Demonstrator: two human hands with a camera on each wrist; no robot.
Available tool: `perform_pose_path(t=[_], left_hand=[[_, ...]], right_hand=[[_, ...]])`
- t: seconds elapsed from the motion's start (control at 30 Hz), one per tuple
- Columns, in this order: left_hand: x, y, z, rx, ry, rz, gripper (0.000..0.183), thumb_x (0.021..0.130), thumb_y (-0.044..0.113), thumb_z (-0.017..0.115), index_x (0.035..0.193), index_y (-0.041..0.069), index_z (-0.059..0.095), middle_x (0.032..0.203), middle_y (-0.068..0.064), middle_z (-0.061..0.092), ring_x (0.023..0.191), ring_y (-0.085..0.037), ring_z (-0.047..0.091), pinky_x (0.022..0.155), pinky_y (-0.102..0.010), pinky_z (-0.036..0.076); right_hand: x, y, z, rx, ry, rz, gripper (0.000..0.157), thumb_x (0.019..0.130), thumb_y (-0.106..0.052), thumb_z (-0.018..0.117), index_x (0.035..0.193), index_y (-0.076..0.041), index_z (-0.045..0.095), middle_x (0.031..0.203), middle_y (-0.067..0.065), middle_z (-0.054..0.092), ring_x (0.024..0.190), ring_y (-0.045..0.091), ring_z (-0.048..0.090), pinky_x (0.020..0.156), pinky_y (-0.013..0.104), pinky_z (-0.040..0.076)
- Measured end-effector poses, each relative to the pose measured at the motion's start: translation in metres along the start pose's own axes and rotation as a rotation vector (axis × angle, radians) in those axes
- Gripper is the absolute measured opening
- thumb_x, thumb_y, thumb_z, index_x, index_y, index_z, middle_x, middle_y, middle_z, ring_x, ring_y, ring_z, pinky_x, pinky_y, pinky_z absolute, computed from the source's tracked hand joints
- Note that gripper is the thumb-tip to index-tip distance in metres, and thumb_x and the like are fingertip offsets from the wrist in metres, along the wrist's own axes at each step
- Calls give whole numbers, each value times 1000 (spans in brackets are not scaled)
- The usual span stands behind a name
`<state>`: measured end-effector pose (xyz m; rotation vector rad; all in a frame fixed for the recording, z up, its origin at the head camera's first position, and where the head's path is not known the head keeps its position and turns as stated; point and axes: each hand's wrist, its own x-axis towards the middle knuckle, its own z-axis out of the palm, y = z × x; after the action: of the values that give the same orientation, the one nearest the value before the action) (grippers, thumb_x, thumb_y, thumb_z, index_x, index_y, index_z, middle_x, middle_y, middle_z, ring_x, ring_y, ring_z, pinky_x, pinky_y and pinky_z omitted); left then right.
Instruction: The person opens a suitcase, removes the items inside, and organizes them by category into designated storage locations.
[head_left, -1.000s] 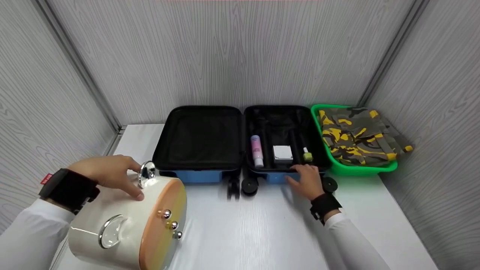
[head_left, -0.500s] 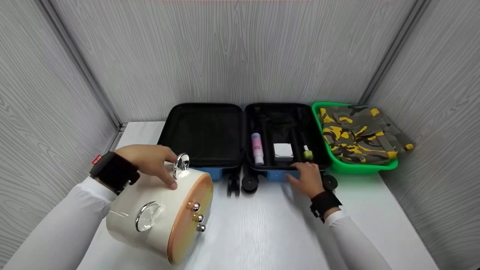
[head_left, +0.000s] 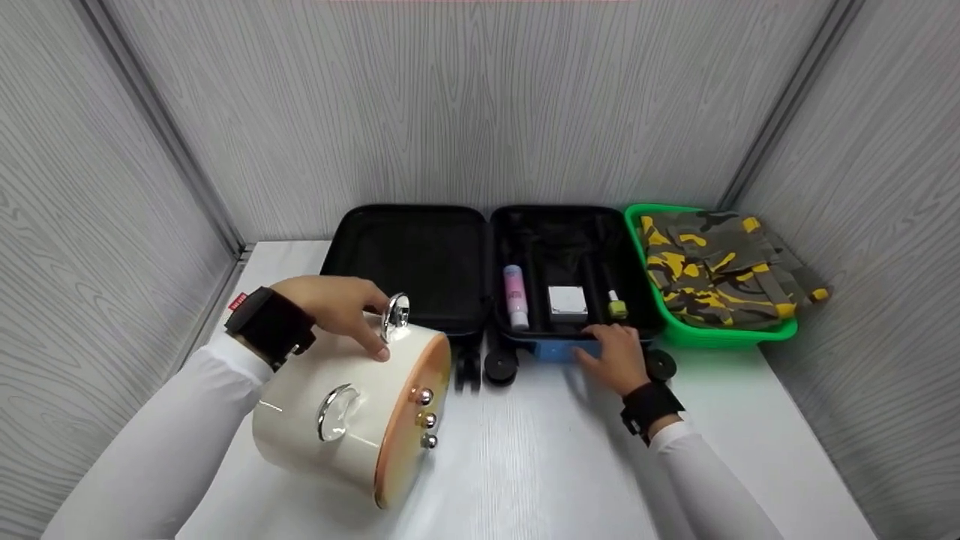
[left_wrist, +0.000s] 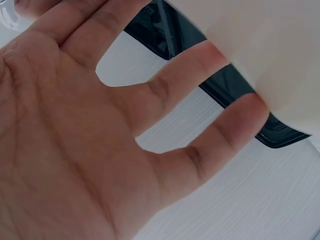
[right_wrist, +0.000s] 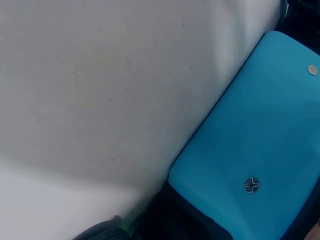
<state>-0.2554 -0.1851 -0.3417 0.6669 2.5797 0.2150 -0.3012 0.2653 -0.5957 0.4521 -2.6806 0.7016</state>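
My left hand [head_left: 337, 304] grips the top of a cream drum-shaped storage box [head_left: 315, 420], thumb and a finger near its silver ring handle [head_left: 397, 311]. The box is tilted, its orange-yellow front with silver knobs [head_left: 427, 420] facing right. In the left wrist view, spread fingertips [left_wrist: 250, 105] touch its cream wall [left_wrist: 265, 45]. My right hand [head_left: 619, 356] rests at the front rim of an open blue suitcase [head_left: 412, 262]. A pink spray bottle [head_left: 515, 296], a white square box [head_left: 566, 304] and a small yellow-green bottle [head_left: 616, 307] lie in its right half.
A green basket [head_left: 712, 337] with a folded camouflage garment [head_left: 705, 270] stands right of the suitcase. The suitcase wheels [head_left: 500, 367] stick out toward the front. Grey wood-grain walls [head_left: 480, 97] surround the white table [head_left: 517, 450] on three sides.
My left hand has carried the storage box right and slightly away from me, in front of the suitcase's left half. The right hand stays at the rim.
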Motion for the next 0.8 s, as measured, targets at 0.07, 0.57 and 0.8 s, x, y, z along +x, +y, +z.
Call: perform_pose_path(t=[0.07,0.57,0.8], left_hand=[[5,2,0,5,5,-10,59,85,51,89,130,15,76,135,-9,73,125,-29,66,115,-56,50],[11,3,6,25,50,23,63,94,59,78,134,10,73,135,-13,71,128,-33,64,114,-58,50],[10,2,8,49,64,49,71,96,57,76,146,8,67,145,-18,69,137,-38,62,118,-59,48]], right_hand=[[-1,1,0,-5,9,4,43,94,-28,86,124,1,77,119,21,79,109,43,69,106,60,42],[-3,-2,1,8,-20,17,44,96,-29,84,126,2,76,120,21,79,112,43,68,108,60,41],[3,-13,-9,-18,-92,70,44,98,-24,80,132,4,72,128,24,76,119,45,66,115,63,40]])
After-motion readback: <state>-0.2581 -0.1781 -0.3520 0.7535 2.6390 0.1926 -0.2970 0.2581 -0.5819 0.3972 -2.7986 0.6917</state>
